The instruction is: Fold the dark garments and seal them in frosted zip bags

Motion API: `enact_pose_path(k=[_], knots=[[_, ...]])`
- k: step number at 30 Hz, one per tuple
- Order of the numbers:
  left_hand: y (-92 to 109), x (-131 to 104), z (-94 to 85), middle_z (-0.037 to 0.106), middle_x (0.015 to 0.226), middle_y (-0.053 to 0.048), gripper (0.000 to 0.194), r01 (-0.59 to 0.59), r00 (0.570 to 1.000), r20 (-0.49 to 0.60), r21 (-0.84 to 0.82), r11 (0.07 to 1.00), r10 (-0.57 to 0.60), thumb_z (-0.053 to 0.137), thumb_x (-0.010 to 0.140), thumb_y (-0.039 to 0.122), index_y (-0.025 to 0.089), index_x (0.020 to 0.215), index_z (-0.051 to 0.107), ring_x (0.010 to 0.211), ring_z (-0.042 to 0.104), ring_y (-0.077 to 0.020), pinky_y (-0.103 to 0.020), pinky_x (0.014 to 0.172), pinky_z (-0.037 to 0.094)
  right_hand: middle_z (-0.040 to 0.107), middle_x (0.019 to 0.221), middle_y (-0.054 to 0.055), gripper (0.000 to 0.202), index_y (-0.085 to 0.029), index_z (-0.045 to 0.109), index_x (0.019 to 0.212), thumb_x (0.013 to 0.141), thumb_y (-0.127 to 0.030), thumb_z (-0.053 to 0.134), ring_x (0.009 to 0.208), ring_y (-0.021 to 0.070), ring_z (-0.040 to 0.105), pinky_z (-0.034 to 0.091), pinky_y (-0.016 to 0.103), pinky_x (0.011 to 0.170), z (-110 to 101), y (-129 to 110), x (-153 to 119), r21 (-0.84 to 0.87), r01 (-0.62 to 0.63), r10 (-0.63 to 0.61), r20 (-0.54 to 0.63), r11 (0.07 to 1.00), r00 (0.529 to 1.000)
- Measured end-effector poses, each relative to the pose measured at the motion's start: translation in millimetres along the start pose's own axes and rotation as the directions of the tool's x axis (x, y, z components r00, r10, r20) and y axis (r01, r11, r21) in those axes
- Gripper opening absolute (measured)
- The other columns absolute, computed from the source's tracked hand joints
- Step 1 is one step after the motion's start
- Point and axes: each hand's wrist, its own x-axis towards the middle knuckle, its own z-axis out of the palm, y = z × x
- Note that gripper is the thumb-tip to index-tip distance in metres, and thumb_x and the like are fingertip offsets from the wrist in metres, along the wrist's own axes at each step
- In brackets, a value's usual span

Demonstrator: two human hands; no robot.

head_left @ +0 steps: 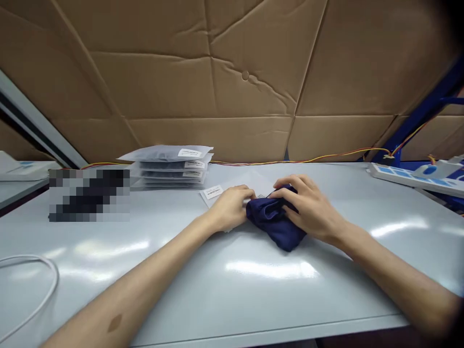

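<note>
A bunched piece of dark navy fabric (277,227) lies at the middle of the table, loosely folded. My right hand (311,208) grips it from the right, fingers curled over its top. Close to its left edge, my left hand (232,208) is closed on a translucent plastic bag (250,181), which lies flat behind and beneath both hands. A white printed label (212,192) shows on the bag's left part. My fingers and the fabric hide the bag's near edge, so I cannot tell whether any fabric is inside it.
Several filled translucent bags with labels (170,166) are stacked at the back left. Left of them is a pixelated dark patch (89,195). A white cable (54,275) curls at the left. A power strip (413,179) sits back right. Cardboard (217,96) stands behind the grey table (203,299).
</note>
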Motion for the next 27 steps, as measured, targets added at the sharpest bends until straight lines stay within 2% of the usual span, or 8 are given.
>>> enact_pose_path(k=[3,5,7,9,14,19,22,27], knots=[[1.2,-2.1,2.0,0.068,0.087,-0.002,0.021,0.007,1.000,-0.026,-0.068,0.998,-0.009,0.054,0.072,0.010,0.020,0.084,0.068,0.082,0.063,-0.0198,-0.030,0.073,0.049,0.062,0.097,0.007,0.023,-0.021,0.061,0.098,0.086,-0.005,0.049,0.086,0.0218,0.054,0.044,0.034,0.078,11.2,-8.1,-3.4,-0.159,0.014,-0.039,-0.151,0.987,0.988],[1.5,-3.3,2.6,0.066,0.081,-0.001,0.017,0.032,0.998,-0.050,-0.120,0.992,-0.038,0.052,0.071,0.012,0.018,0.078,0.066,0.076,0.061,-0.0184,-0.028,0.068,0.047,0.055,0.075,0.001,0.019,-0.020,0.054,0.084,0.085,-0.003,0.047,0.064,0.0163,0.046,0.037,0.029,0.062,17.9,-10.7,-6.1,-0.184,0.026,-0.059,-0.176,0.983,0.983],[1.4,-4.4,2.2,0.065,0.075,0.001,0.013,0.064,0.994,-0.071,-0.171,0.983,-0.077,0.051,0.071,0.014,0.018,0.075,0.064,0.073,0.059,-0.0172,-0.026,0.064,0.044,0.048,0.066,-0.002,0.020,-0.021,0.048,0.076,0.086,-0.004,0.047,0.056,0.0140,0.039,0.031,0.028,0.054,23.1,-12.4,-8.0,-0.159,0.035,-0.063,-0.171,0.987,0.983],[1.1,-5.4,0.6,0.064,0.071,0.002,0.012,0.096,0.989,-0.086,-0.219,0.971,-0.117,0.052,0.069,0.016,0.018,0.074,0.063,0.071,0.057,-0.0164,-0.025,0.062,0.042,0.050,0.068,-0.001,0.021,-0.021,0.047,0.075,0.090,-0.007,0.047,0.059,0.0139,0.041,0.031,0.027,0.054,26.5,-13.8,-8.6,-0.119,0.056,-0.074,-0.152,0.991,0.986],[-3.0,-5.9,-3.8,0.069,0.076,0.002,0.017,0.167,0.973,-0.095,-0.348,0.922,-0.212,0.055,0.067,0.018,0.017,0.078,0.067,0.073,0.061,-0.0173,-0.026,0.066,0.044,0.063,0.095,0.007,0.019,-0.019,0.056,0.087,0.098,-0.012,0.042,0.081,0.0174,0.053,0.042,0.028,0.068,27.8,-15.3,-6.9,-0.012,0.144,-0.145,-0.034,0.989,0.989],[-10.9,-4.4,-5.7,0.070,0.078,-0.001,0.015,0.204,0.957,-0.087,-0.468,0.860,-0.275,0.058,0.078,0.028,0.017,0.084,0.066,0.071,0.062,-0.0168,-0.028,0.066,0.048,0.066,0.108,0.009,0.026,-0.018,0.062,0.100,0.101,-0.016,0.037,0.092,0.0206,0.058,0.049,0.034,0.079,20.8,-17.5,-4.2,0.043,0.154,-0.157,0.096,0.987,0.983],[-11.8,-4.1,-8.5,0.071,0.081,-0.003,0.021,0.188,0.958,-0.100,-0.495,0.848,-0.270,0.061,0.083,0.037,0.017,0.083,0.067,0.076,0.064,-0.0174,-0.028,0.071,0.050,0.067,0.109,0.008,0.029,-0.020,0.065,0.100,0.101,-0.017,0.036,0.094,0.0211,0.060,0.050,0.035,0.083,16.9,-19.3,-2.0,0.132,0.105,-0.126,0.166,0.986,0.978],[-5.7,-5.2,-13.1,0.073,0.085,-0.003,0.025,0.141,0.972,-0.096,-0.489,0.861,-0.213,0.065,0.083,0.042,0.018,0.082,0.070,0.081,0.065,-0.0181,-0.030,0.079,0.050,0.069,0.103,0.003,0.031,-0.025,0.066,0.099,0.101,-0.023,0.035,0.087,0.0194,0.062,0.052,0.032,0.077,16.1,-20.5,-0.8,0.281,-0.049,-0.018,0.231,0.959,0.973]])
